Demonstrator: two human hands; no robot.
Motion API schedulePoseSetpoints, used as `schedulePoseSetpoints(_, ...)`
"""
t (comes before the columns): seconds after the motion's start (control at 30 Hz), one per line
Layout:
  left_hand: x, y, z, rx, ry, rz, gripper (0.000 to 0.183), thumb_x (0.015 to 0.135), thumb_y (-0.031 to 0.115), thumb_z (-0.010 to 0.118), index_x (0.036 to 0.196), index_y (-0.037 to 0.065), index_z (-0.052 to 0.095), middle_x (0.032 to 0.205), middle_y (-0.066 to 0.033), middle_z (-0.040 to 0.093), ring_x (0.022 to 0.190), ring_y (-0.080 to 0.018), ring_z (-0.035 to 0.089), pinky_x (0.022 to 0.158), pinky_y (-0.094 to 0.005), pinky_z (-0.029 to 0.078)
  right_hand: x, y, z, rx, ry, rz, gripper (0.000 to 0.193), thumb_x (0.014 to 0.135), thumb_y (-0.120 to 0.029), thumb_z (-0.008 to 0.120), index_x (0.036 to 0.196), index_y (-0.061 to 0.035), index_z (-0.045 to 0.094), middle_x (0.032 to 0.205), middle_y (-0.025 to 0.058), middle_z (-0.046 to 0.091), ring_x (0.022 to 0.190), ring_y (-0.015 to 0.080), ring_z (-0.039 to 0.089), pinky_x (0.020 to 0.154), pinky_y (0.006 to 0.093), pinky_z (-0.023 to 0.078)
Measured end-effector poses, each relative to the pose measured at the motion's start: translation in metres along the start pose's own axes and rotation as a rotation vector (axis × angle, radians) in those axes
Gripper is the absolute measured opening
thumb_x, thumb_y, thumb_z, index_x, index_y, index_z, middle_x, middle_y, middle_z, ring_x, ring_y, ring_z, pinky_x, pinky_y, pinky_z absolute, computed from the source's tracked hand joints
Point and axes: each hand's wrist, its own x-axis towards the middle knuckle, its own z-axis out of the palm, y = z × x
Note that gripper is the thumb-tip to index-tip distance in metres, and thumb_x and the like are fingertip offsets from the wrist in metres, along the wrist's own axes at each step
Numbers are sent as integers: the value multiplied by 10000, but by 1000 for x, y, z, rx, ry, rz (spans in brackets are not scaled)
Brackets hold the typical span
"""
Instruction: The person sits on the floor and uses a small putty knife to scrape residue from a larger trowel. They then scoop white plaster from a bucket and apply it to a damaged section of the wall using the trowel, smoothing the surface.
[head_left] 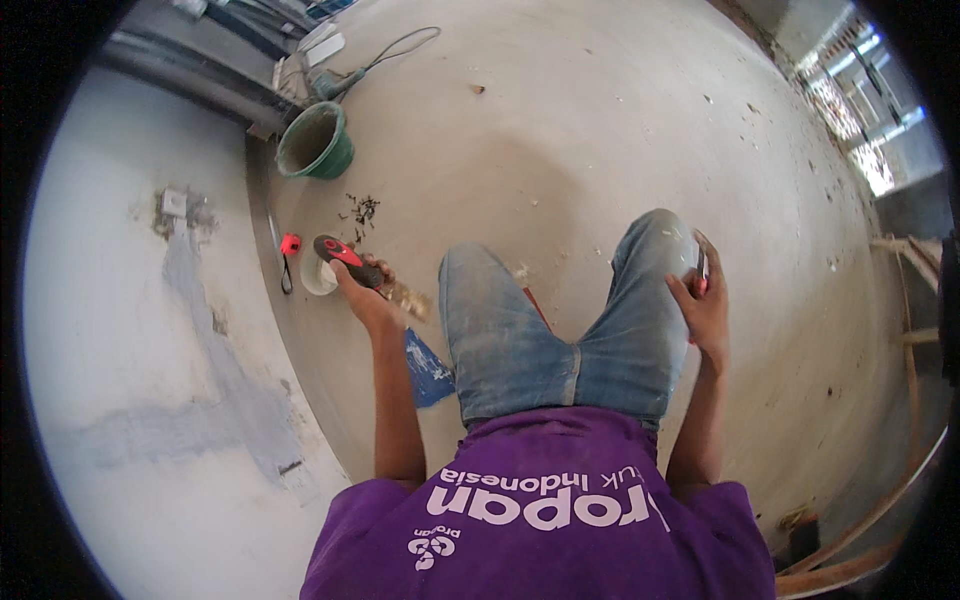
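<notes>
My left hand (366,292) is closed around a black-and-red tool with a rounded grip (348,258); its exact kind does not show. A white round container (317,276) lies partly hidden behind that hand. Just beyond are a red tape measure (290,243) with a black strap and a scatter of small dark pieces (362,212), perhaps screws. Beside the wrist is a blurred tan object (408,301). My right hand (706,300), beside my right knee, is closed on a slim tool with red and dark parts (702,277); the fingers cover most of it.
A green bucket (340,155) stands at the far left near a corded power tool (335,84). By my left thigh lies a blue, white-smeared flat object (428,370). The patched white wall (130,300) runs along the left. Wooden pieces (910,340) are at right.
</notes>
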Motion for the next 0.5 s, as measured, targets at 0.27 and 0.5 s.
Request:
schedulePoseSetpoints(0.27,25,23,-154,463,244,-41,286,937,366,624,952,105,509,721,40,486,556,-58,469,470,-236,381,32,-18,-67,-244,-121,158,574,954,-157,569,1485,-101,360,648,-74,412,565,39,382,479,200,322)
schedulePoseSetpoints(0.5,39,-34,-308,1037,358,-156,353,849,355,705,908,16,628,726,-51,612,649,-146,586,602,-302,461,130,93,-52,-79,-332,343,427,953,-400,598,1213,-66,540,542,-43,412,444,73,411,387,251,346)
